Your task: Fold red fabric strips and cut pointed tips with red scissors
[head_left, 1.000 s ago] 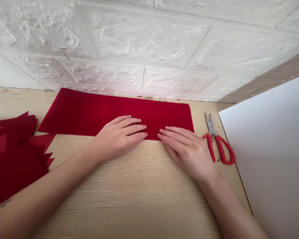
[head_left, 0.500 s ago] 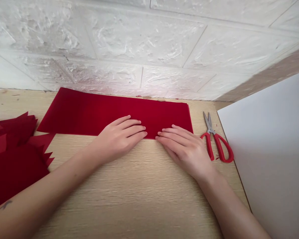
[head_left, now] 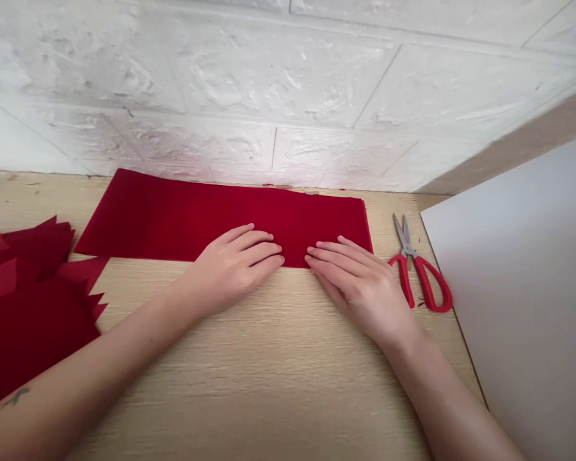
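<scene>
- Two bare hands lie flat on the work surface, palms down, fingertips facing each other with a small gap between them.
- Left hand: open, fingers stretched out and close together, resting on the near long edge of the red sheet. Nothing gripped; contact is by the finger pads pressing down.
- Right hand: open as well, fingers extended toward the left, tips on the same near edge of the red sheet, heel of the hand on the bare wood.
- Red sheet: long rectangle, lying flat on the wooden table, far long edge close along the foot of the wall. Both hands sit on its right half. Whether it is a single layer or folded double, cannot tell.
- Scissors: red handles, metal blades closed and pointing toward the wall, flat on the table just right of the right hand, not touching it. They lie between the sheet's right end and the white board.
- White board: large pale panel covering the right side of the table, its edge just beside the scissor handles.
- Red offcuts: heap of dark red pieces with jagged, pointed edges at the left margin, well apart from both hands, near the sheet's left corner.
- Small dark mark visible on the left forearm; too small to read.
</scene>
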The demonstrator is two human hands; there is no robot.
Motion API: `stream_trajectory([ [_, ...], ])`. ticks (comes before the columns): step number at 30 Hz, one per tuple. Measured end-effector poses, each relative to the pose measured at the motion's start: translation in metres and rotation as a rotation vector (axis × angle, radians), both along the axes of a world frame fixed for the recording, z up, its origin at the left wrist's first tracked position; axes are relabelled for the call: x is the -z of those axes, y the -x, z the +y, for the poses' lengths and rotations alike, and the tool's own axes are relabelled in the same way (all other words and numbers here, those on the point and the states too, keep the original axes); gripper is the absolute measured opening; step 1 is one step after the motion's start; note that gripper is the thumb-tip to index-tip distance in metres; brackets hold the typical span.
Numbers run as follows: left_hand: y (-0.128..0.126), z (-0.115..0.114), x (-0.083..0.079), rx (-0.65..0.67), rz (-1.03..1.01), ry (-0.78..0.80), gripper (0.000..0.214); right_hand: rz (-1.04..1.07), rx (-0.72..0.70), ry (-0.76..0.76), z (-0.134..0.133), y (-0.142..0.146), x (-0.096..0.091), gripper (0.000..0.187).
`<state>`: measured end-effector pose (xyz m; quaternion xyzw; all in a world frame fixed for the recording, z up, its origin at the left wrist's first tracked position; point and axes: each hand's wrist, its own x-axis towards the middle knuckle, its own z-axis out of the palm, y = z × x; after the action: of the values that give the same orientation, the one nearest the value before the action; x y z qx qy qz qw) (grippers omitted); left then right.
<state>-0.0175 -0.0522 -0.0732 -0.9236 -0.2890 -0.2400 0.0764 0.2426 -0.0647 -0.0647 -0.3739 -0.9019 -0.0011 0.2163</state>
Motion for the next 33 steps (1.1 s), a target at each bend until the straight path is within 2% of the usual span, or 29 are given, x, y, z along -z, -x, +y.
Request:
stream_trajectory([
  [8, 0.0, 0.001, 0.0, 0.005, -0.006, -0.01, 0.017, -0.006, -0.003, -0.011, 0.0, 0.0, 0.001, 0.023],
  [14, 0.0, 0.001, -0.001, 0.015, -0.061, -0.001, 0.008, 0.0, -0.018, -0.026, 0.0, -0.003, 0.001, 0.02],
  [19, 0.001, 0.0, -0.003, 0.026, -0.034, -0.01, 0.016, 0.011, -0.028, -0.006, 0.001, -0.004, 0.002, 0.019],
  [26, 0.0, 0.0, -0.003, 0.046, -0.02, 0.005, 0.012, -0.013, -0.033, 0.003, 0.001, -0.005, 0.001, 0.021],
  [33, 0.0, 0.001, -0.01, 0.084, 0.04, 0.045, 0.017, -0.013, -0.05, -0.012, 0.0, -0.007, -0.001, 0.021],
])
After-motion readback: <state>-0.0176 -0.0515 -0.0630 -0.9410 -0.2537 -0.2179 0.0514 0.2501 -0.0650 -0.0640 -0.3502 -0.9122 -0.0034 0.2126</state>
